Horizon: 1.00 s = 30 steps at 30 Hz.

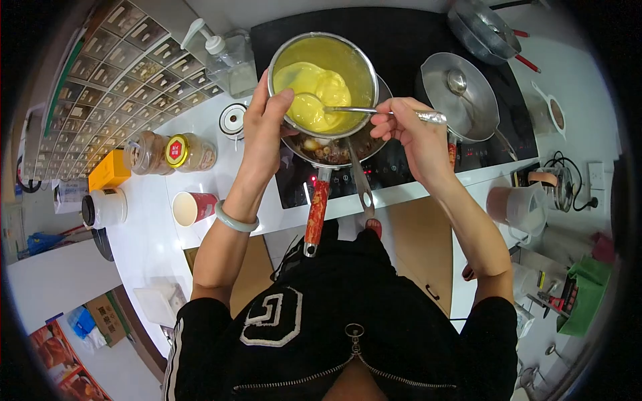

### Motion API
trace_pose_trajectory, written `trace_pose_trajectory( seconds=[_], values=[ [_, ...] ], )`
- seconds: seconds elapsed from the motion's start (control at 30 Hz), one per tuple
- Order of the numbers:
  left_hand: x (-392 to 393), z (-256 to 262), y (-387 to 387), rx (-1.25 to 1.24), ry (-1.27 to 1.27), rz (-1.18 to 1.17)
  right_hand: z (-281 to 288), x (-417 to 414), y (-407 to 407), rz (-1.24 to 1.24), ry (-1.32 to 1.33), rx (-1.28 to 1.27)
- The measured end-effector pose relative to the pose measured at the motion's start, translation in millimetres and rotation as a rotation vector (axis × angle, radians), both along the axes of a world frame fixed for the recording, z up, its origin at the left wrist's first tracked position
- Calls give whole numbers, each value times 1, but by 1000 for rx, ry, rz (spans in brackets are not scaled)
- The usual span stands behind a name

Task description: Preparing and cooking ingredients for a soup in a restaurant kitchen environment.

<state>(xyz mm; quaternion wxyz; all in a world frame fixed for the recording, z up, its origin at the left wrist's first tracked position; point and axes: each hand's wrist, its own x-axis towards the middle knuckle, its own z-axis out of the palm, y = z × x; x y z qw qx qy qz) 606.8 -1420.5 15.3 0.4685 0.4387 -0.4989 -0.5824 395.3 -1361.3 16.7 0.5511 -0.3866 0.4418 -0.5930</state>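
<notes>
My left hand [271,118] grips the left side of a round metal bowl [353,55], thumb at its rim. Inside lies a glossy yellow mixture [333,90]. My right hand [414,125] holds the handle of a metal spoon [358,110], whose bowl rests in the yellow mixture. The metal bowl is held over a frying pan [301,150] and hides much of it. Dark brown food with a pale lump [313,144] shows in the pan's near part. A red-patterned handle [317,213] points towards me, and a metal spatula [360,175] leans out over the pan's near rim.
On the black cooktop [401,30], a metal pot [466,120] with a ladle [456,82] stands at right. Stacked pans [481,37] sit behind it. Left are a pump bottle [238,65], glass jars [193,153] and a paper cup [193,208]. A plastic jug [516,208] stands at right.
</notes>
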Motion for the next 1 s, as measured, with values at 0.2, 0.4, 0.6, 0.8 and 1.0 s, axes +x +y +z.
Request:
trace_pose_trajectory(
  seconds=[0.2, 0.4, 0.6, 0.8, 1.0],
  values=[
    [4, 7, -3, 32, 86, 13, 18, -7, 8, -40, 990, -1000],
    [5, 9, -2, 18, 68, 3, 15, -9, 11, 27, 1197, -1086],
    [4, 12, -4, 22, 84, 8, 15, -12, 13, -2, 1190, -1107],
    [10, 7, -4, -141, -4, -30, 32, -15, -18, 56, 1287, -1171],
    [8, 14, -2, -174, 8, -5, 9, -14, -14, 62, 926, -789]
  ],
)
